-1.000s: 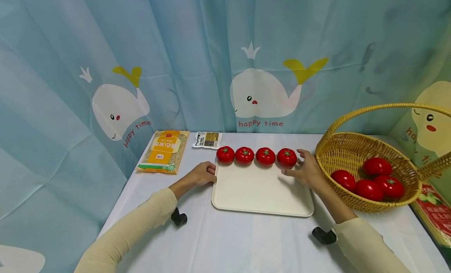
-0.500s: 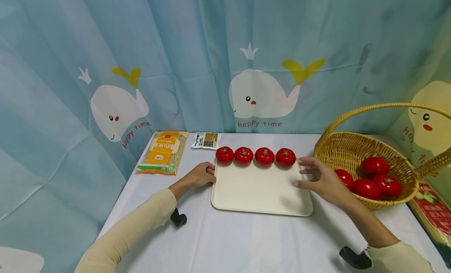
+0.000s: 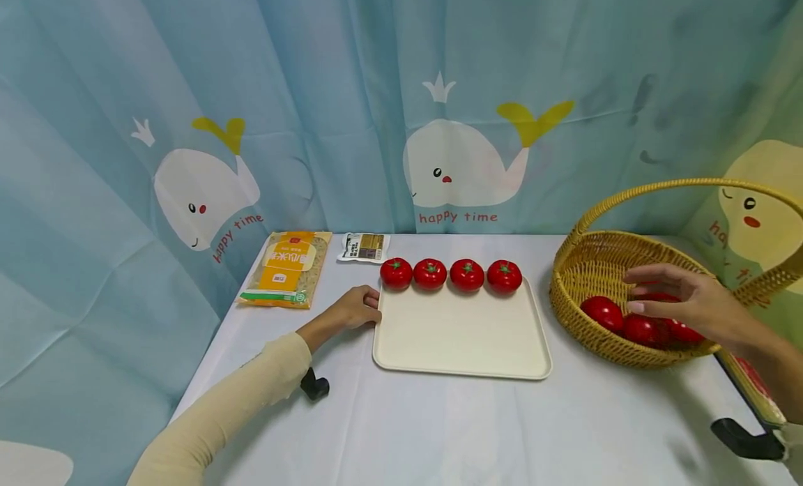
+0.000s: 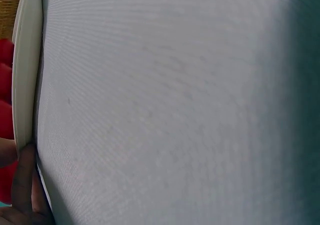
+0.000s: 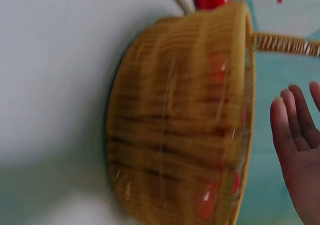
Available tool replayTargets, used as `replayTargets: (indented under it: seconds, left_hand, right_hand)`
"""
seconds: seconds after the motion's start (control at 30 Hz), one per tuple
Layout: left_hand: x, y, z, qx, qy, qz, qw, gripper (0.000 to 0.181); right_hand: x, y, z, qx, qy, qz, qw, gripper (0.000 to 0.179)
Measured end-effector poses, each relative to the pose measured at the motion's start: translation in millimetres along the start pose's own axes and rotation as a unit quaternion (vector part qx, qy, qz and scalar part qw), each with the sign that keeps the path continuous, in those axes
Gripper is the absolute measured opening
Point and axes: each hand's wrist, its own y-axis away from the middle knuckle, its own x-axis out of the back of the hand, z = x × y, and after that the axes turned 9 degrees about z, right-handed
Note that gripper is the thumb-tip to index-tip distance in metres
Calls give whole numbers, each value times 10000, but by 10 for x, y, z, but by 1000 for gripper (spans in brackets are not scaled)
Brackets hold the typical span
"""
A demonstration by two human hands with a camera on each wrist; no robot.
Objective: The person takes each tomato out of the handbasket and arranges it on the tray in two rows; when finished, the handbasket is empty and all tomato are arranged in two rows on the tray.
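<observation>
A row of several red tomatoes (image 3: 467, 275) lines the far edge of a cream rectangular tray (image 3: 461, 332). At the tray's left edge, my left hand (image 3: 356, 307) pinches the rim, with thumb above and fingers below in the left wrist view. My right hand (image 3: 696, 301) hovers over the wicker basket (image 3: 567, 301), fingers spread and holding nothing. Inside the basket lie more tomatoes (image 3: 602, 313), some partly hidden behind that hand. In the right wrist view the extended fingers (image 5: 285, 127) are beyond the basket's rim.
An orange-labelled bag of grain (image 3: 287, 270) lies at the back left, beside a small white packet (image 3: 364, 247). The basket's tall handle (image 3: 665, 185) arches over its opening. A red and green package (image 3: 749, 385) lies at the right, partly hidden by the right arm.
My right hand has left the rightmost tomato on the tray and moved right, over the basket. The left hand stays at the tray's edge.
</observation>
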Motion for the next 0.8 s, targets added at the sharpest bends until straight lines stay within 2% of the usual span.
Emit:
replayTargets:
  seconds: [0.2,0.4,0.6,0.8]
  left_hand:
    - [16,-11,3,1,0,17,10000,44]
    - [25,-9,6,-15,22,-3,10000,45]
    - [17,-8,-1,-45,-42,-11,10000,44]
    - [0,-6,0,-71,-46,-27,10000,45]
  right_hand:
    - [155,-51,191,-363,403,-665,9963,42]
    - [191,-107,292,-548,22,-1326,9896,40]
    - [213,-128,350,-750,25,-1721,9822,44]
    - [219,-134,378,-479,277,-1786,9824,46]
